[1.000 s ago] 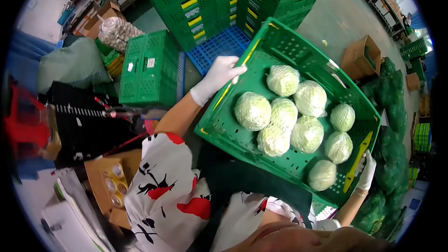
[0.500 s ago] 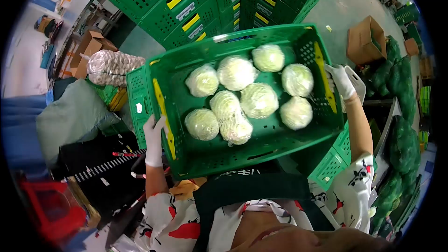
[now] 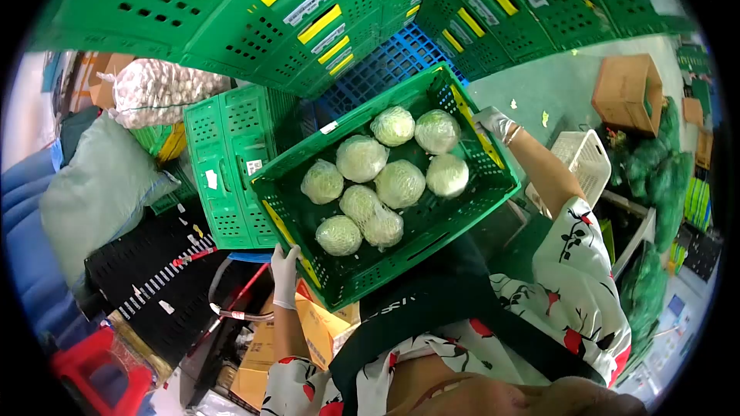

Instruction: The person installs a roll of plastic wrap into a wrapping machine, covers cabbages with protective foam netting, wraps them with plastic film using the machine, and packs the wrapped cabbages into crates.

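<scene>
The left hand [image 3: 284, 276] and right hand [image 3: 496, 124] are clasped around opposite ends of the crate [image 3: 418, 243] at frame centre, probably to balance the cabbages [image 3: 400, 184].

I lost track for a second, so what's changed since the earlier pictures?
The crate has swung round: its end at the right hand moved forward, its end at the left hand came back. The stacked crates look nearer. Both hands still hold the crate, cabbages inside.
</scene>
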Demonstrator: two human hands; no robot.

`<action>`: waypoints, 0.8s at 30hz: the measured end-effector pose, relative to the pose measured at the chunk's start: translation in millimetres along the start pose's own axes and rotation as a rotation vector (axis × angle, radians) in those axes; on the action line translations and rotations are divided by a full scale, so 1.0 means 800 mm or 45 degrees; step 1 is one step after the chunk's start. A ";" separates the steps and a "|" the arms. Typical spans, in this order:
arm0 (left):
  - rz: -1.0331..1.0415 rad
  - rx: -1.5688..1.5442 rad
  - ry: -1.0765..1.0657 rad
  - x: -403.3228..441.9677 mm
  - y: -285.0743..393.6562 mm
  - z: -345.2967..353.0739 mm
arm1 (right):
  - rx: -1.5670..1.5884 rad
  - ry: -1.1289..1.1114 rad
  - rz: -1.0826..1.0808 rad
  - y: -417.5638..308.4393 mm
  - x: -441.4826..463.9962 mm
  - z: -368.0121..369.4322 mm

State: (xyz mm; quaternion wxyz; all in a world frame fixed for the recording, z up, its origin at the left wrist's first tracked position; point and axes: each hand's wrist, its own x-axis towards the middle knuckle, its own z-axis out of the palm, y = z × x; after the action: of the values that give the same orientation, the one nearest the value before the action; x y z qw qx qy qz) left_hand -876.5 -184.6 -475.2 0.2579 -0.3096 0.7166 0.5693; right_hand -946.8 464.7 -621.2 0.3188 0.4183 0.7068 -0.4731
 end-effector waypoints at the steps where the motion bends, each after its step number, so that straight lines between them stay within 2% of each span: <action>1: -0.059 0.037 0.016 0.007 -0.015 -0.001 | -0.083 -0.022 0.006 0.013 0.044 0.005; 2: -0.198 0.139 -0.028 -0.001 0.008 0.016 | -0.212 -0.038 -0.051 0.026 0.091 0.001; 5: -0.077 0.291 -0.024 0.017 -0.006 0.060 | -0.862 -0.051 -0.555 0.077 0.249 -0.023; 7: -0.117 0.293 0.026 0.038 -0.010 0.096 | -0.470 0.145 -0.150 0.058 0.276 -0.036; 9: -0.184 0.039 -0.004 0.074 -0.010 0.129 | -1.171 0.209 -0.455 0.016 0.315 -0.047; 11: -0.162 0.056 -0.024 0.127 -0.013 0.159 | -1.865 0.276 -0.771 -0.037 0.351 -0.058; 13: -0.220 -0.050 -0.065 0.199 -0.050 0.179 | -2.230 0.318 -0.853 -0.085 0.373 -0.073; 15: -0.256 0.034 -0.010 0.236 -0.042 0.216 | -2.087 0.300 -0.660 -0.165 0.293 -0.085; 16: -0.268 0.062 -0.014 0.262 -0.048 0.231 | -1.309 0.532 -0.431 -0.143 0.392 -0.084; 17: -0.282 0.093 -0.020 0.289 -0.059 0.243 | -1.266 0.576 -0.383 -0.179 0.319 -0.086; 19: -0.360 -0.051 -0.012 0.334 -0.069 0.265 | -1.295 0.500 -0.352 -0.172 0.373 -0.075; 20: -0.421 -0.125 0.021 0.358 -0.078 0.279 | -1.069 0.618 -0.430 -0.151 0.374 -0.075; 21: -0.489 -0.194 0.053 0.382 -0.101 0.290 | -0.842 0.729 -0.497 -0.148 0.329 -0.060; 22: -0.380 -0.416 0.085 0.408 -0.134 0.302 | -0.874 0.758 -0.542 -0.146 0.315 -0.043; 23: -0.392 -0.323 0.130 0.422 -0.134 0.315 | -0.869 0.711 -0.454 -0.158 0.270 -0.017; 24: -0.403 -0.232 0.180 0.431 -0.128 0.329 | -0.929 0.752 -0.808 -0.128 0.267 -0.001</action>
State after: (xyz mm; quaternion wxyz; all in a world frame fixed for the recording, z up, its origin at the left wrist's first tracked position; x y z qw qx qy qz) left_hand -1029.8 3.9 -848.9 0.2643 -0.4798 0.6209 0.5608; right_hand -1133.6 506.3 -760.8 0.0737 0.1628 0.9748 -0.1339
